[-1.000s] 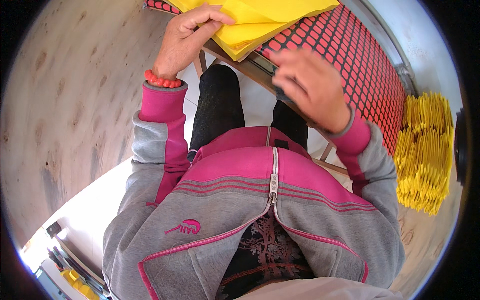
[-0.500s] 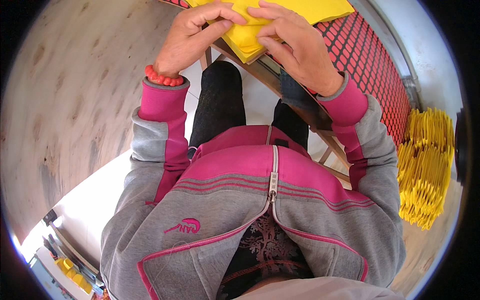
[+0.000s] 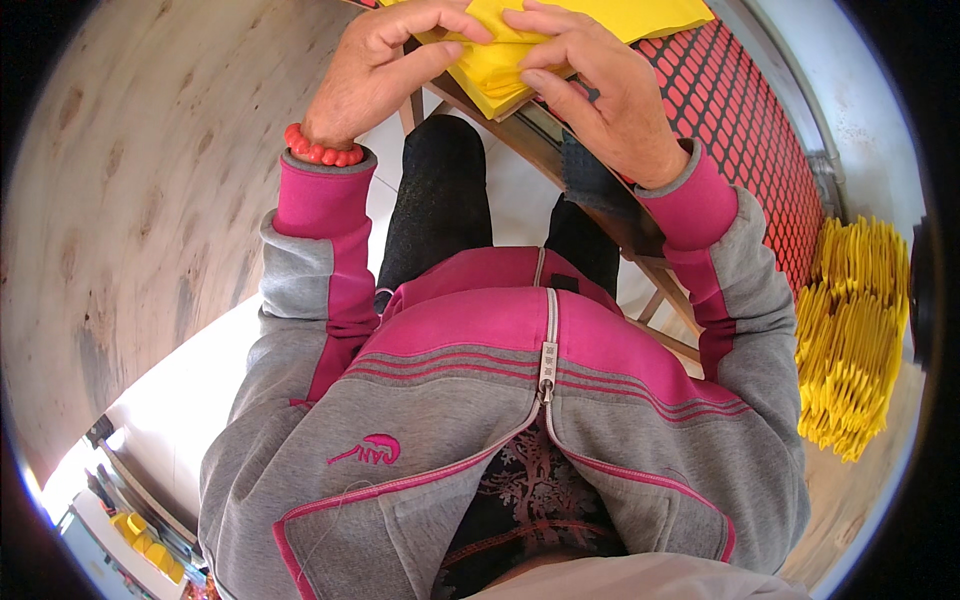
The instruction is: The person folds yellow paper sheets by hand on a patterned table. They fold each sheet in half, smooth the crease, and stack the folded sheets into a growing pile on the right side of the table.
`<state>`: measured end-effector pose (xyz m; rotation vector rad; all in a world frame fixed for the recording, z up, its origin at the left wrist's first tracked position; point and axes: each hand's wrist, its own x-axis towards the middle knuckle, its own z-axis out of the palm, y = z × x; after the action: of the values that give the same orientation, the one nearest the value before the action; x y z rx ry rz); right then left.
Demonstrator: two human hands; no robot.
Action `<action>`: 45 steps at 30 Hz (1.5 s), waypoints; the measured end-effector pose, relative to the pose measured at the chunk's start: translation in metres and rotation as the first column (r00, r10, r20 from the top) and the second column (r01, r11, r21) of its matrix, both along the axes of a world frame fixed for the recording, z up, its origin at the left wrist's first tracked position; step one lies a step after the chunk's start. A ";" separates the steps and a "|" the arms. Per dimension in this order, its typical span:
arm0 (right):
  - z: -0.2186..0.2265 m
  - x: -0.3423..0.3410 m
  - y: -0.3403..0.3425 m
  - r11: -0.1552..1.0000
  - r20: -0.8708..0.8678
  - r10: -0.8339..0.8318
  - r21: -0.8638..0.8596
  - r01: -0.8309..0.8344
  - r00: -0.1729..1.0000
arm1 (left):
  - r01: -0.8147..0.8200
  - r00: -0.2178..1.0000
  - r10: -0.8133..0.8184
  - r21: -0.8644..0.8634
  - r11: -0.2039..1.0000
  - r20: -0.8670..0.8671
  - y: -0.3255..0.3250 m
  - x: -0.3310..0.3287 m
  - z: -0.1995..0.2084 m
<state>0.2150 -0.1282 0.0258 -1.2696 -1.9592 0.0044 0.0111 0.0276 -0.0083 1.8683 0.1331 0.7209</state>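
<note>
At the top of the head view, a thin, soft yellow sheet (image 3: 492, 68) lies creased and folded under my fingers; I cannot tell whether it is paper or cloth. My left hand (image 3: 372, 78) grips its left side, thumb and forefinger closed on a fold. From the right, my right hand (image 3: 612, 98) pinches the same fold, its thumb bent beneath the fingers. More yellow material (image 3: 655, 14) spreads flat behind my right hand. The far edge of the sheet runs out of the picture.
The yellow material rests on a red and black patterned cover (image 3: 725, 115) over a wooden-framed table (image 3: 535, 150). To the right stands a tall pile of folded yellow pieces (image 3: 850, 340) by a pale wall (image 3: 860, 120). A large wood-grain surface (image 3: 130, 200) fills the left.
Both hands have shifted only slightly, and the fold between them has changed shape a little. The rest looks the same.
</note>
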 end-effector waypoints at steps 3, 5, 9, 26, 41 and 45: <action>-0.002 -0.002 -0.001 0.999 -0.053 -0.029 -0.025 0.028 0.998 | -0.027 0.994 -0.002 0.255 0.967 0.113 0.007 0.003 -0.001; -0.002 -0.002 -0.002 0.997 -0.100 -0.053 -0.066 0.046 0.994 | -0.060 0.988 0.005 0.355 0.933 0.153 0.009 0.004 -0.003; -0.003 -0.004 -0.001 0.997 -0.113 -0.077 -0.039 0.073 0.991 | -0.080 0.988 0.028 0.352 0.933 0.150 0.009 0.009 -0.006; 0.000 -0.006 0.000 0.997 -0.001 -0.071 0.014 0.071 0.997 | -0.053 0.978 0.081 -0.146 0.988 0.192 0.002 0.012 -0.023; 0.002 -0.008 -0.002 0.990 -0.012 -0.136 0.026 0.136 0.991 | -0.005 0.971 0.077 -0.304 0.953 0.228 -0.002 0.016 -0.024; 0.003 -0.007 0.002 0.991 0.103 -0.055 0.124 0.042 0.993 | -0.022 0.962 0.092 -0.264 0.964 0.256 0.002 0.019 -0.031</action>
<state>0.2080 -0.1259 0.0287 -1.2597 -1.9860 -0.2078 0.0298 0.0296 -0.0393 1.5090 0.1034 0.9427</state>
